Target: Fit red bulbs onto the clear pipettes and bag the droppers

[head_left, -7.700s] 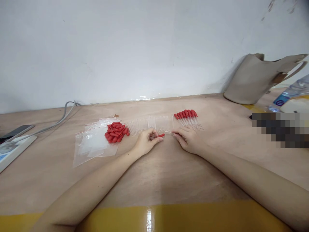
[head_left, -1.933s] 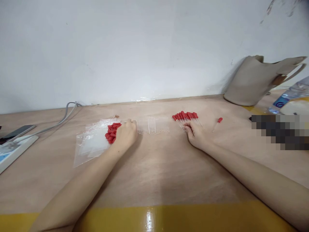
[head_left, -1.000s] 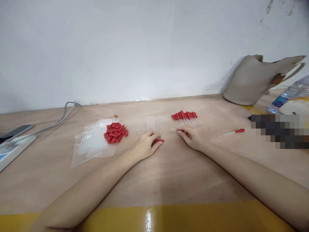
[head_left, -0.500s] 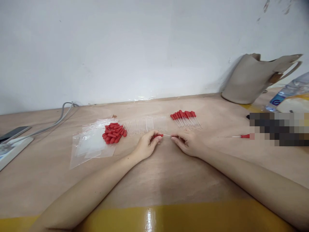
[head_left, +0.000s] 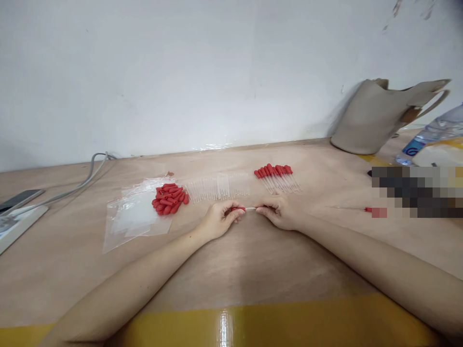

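Between my hands is a dropper made of a red rubber bulb (head_left: 238,209) and a thin clear glass tube (head_left: 250,208). My left hand (head_left: 220,217) pinches the bulb with its fingers closed round it. The tube is pinched by my right hand (head_left: 280,212), which hides its far end. Just behind lies a row of bare clear tubes (head_left: 217,187). To the left, a heap of loose red bulbs (head_left: 169,198) rests on clear plastic bags (head_left: 133,214). Behind my right hand, several droppers with red bulbs fitted (head_left: 278,176) lie side by side.
At far right, another dropper (head_left: 368,209) lies near a dark blurred object (head_left: 412,190). A grey-beige bag (head_left: 369,118), a plastic bottle (head_left: 430,137) and a white item stand behind it. On the left are a grey cable (head_left: 87,180) and a phone-like dark slab (head_left: 21,200).
Both hands stay close together on the dropper. The left hand and bulb have shifted slightly down, and the bulb's end now sits more level with the tube. At far right, the dropper looks shifted.
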The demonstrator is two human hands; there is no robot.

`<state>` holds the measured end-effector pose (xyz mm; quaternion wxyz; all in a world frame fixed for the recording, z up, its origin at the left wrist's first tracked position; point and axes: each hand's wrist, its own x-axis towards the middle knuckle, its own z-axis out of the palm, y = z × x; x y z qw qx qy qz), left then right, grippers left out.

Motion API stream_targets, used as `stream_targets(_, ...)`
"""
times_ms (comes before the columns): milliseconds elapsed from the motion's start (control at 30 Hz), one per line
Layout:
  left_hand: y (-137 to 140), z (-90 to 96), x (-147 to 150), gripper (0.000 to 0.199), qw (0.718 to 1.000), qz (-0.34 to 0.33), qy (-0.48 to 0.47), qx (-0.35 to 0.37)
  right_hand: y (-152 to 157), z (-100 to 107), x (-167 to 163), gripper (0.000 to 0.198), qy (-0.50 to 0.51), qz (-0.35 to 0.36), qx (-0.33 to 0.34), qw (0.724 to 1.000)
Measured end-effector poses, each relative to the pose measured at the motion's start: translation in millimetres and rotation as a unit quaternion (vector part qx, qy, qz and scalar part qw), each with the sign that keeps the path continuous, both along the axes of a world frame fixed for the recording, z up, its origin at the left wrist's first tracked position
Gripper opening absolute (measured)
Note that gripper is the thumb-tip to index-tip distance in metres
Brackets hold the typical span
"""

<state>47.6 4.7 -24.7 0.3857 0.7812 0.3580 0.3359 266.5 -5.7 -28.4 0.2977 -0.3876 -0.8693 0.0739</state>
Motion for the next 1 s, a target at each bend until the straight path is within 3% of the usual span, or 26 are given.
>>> stream_targets(167,3,-2.1,-1,0.025,1.0,0.018,0.023,0.008,-3,2,-3,0.027,-0.058,-0.035,0.085,0.994)
stream_targets(433,7,3.8,-5,0.023,0.998,0.025,0.047,0.031,-2,4,0,0.019,0.011,-0.024,0.028,0.999)
stream_targets(1000,6,-3.5,-5,0.022,0.996,0.003,0.034,0.086,-5,-1,-12,0.026,0.004,-0.014,0.079,0.997)
